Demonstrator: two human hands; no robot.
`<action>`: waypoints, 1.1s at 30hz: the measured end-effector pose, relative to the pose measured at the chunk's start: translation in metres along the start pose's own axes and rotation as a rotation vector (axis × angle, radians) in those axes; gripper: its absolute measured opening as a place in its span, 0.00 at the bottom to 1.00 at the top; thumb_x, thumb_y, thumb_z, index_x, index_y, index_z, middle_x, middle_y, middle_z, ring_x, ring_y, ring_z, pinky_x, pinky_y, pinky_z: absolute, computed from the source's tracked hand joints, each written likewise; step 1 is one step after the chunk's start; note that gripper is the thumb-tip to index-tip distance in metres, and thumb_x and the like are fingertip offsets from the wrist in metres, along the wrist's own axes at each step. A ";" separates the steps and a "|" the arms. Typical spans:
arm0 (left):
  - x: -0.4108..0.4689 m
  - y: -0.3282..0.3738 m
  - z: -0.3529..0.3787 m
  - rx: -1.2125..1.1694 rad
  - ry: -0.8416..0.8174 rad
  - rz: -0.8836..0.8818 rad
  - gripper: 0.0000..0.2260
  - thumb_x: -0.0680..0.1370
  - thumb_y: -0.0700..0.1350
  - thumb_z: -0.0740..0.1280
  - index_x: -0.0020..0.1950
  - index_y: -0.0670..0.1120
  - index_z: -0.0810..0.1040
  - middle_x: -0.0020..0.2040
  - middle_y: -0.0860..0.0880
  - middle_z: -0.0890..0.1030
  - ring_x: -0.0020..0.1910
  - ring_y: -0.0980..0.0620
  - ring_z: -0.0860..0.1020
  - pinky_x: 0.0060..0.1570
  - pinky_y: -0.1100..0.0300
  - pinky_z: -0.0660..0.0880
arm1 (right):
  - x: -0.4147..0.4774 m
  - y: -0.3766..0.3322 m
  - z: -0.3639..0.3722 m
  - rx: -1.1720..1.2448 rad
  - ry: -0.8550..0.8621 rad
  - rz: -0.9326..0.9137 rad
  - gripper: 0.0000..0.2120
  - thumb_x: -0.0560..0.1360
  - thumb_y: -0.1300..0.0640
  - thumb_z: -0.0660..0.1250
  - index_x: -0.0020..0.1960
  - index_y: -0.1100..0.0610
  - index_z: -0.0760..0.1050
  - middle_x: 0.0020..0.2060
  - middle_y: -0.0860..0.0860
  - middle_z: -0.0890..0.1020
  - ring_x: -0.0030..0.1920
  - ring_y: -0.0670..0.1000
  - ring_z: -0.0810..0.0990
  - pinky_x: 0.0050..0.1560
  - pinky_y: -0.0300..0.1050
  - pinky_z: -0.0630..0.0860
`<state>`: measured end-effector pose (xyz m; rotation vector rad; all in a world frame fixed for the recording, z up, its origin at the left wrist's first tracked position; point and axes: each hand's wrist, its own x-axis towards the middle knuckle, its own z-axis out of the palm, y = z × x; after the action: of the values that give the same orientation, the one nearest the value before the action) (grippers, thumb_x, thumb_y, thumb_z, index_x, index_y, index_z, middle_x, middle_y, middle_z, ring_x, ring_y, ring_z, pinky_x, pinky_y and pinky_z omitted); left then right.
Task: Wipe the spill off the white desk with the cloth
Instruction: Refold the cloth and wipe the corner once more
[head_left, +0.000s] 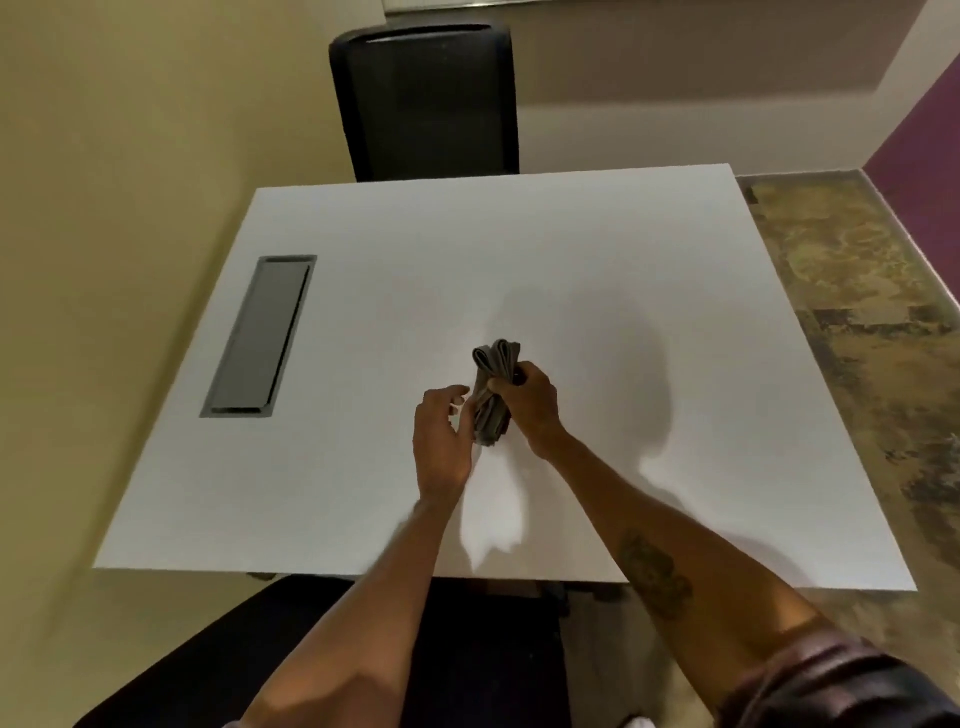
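Note:
A grey cloth (493, 387), folded into a thick bundle, is held over the middle of the white desk (363, 322). My right hand (530, 405) is closed around the bundle's right side. My left hand (441, 441) hovers just left of the cloth with its fingers apart, fingertips close to the fabric; whether they touch it I cannot tell. No spill shows on the desk surface in this view.
A grey cable hatch (260, 338) is set into the desk at the left. A black chair (426, 98) stands behind the far edge. Another dark seat (218, 670) lies below the near edge. Patterned floor (857, 291) runs along the right.

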<state>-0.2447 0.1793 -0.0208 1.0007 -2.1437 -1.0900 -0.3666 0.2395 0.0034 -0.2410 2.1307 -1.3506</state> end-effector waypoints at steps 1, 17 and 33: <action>0.002 -0.007 -0.014 -0.004 0.006 -0.018 0.09 0.84 0.46 0.63 0.61 0.47 0.79 0.52 0.57 0.76 0.50 0.52 0.78 0.49 0.58 0.76 | -0.004 -0.005 0.017 -0.008 -0.016 0.001 0.13 0.75 0.56 0.70 0.57 0.60 0.76 0.49 0.58 0.83 0.50 0.58 0.83 0.54 0.56 0.81; 0.006 -0.136 -0.216 0.217 -0.136 -0.301 0.10 0.81 0.51 0.67 0.60 0.51 0.82 0.57 0.52 0.82 0.50 0.51 0.82 0.51 0.57 0.81 | -0.083 -0.039 0.251 -0.201 -0.202 0.057 0.17 0.73 0.54 0.70 0.58 0.60 0.74 0.51 0.57 0.83 0.52 0.58 0.82 0.56 0.54 0.79; 0.012 -0.179 -0.265 0.266 -0.251 -0.726 0.22 0.83 0.50 0.66 0.76 0.45 0.72 0.73 0.43 0.76 0.72 0.40 0.74 0.71 0.49 0.69 | -0.098 -0.071 0.272 -0.129 -0.427 0.191 0.14 0.79 0.46 0.61 0.43 0.54 0.78 0.49 0.59 0.83 0.52 0.61 0.83 0.58 0.57 0.80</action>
<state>0.0063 -0.0192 -0.0272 1.9574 -2.2061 -1.3142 -0.1436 0.0436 0.0205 -0.3352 1.8283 -0.9536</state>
